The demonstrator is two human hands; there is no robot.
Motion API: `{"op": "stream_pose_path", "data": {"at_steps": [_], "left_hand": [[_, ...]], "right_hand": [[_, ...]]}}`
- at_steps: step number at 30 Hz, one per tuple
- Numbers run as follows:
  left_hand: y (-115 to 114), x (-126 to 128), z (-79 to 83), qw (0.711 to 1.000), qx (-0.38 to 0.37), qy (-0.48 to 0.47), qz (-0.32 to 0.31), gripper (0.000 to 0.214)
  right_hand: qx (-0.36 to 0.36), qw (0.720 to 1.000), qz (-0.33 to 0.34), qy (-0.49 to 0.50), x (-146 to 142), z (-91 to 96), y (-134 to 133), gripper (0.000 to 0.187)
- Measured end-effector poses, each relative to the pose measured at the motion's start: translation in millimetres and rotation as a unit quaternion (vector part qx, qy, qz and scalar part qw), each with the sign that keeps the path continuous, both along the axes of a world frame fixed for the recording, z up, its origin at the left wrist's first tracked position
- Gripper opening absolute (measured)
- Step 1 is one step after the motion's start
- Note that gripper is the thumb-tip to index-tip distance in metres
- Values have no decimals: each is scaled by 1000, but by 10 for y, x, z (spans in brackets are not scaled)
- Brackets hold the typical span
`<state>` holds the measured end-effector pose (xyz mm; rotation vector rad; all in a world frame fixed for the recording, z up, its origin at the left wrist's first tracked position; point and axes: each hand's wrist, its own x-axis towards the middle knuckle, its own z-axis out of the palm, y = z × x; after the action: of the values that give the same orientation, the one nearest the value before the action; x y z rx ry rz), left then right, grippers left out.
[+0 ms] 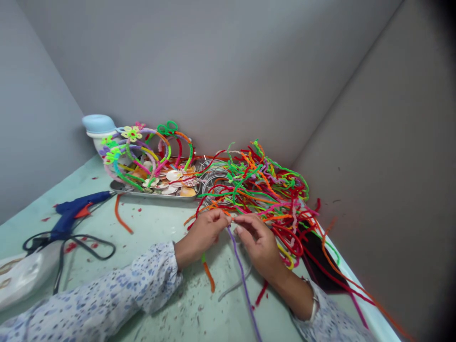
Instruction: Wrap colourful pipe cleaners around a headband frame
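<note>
My left hand is closed, with thumb and forefinger pinching a purple pipe cleaner near its upper end. The long purple strand hangs from the fingertips toward the table's front edge. A bit of orange pipe cleaner shows at the same pinch, partly hidden by the fingers. Close beside it, my right hand has its bent fingers meeting the left fingertips at the orange piece. Its thumb sits a little lower. Under the hands lie a grey pipe cleaner and a short orange piece.
Behind the hands sprawls a tangled heap of colourful pipe cleaners. A metal tray holds shells, with decorated headbands standing above it. A blue glue gun with a black cord lies left, near a plastic bag. Walls enclose the table.
</note>
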<state>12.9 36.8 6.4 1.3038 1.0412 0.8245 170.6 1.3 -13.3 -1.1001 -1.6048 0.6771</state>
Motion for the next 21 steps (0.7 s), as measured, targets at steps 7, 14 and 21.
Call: {"op": "stream_pose_path", "data": {"at_steps": [7, 14, 21], "left_hand": [[10, 1, -48, 993, 100, 50, -24, 25], [-15, -1, -103, 983, 158, 83, -45, 19], [-41, -7, -72, 974, 188, 101, -72, 20]], "right_hand": [[-104, 991, 38, 69, -58, -40, 23, 22], [-175, 978, 61, 92, -65, 2, 20, 30], [-177, 980, 47, 72, -90, -46, 29, 33]]}}
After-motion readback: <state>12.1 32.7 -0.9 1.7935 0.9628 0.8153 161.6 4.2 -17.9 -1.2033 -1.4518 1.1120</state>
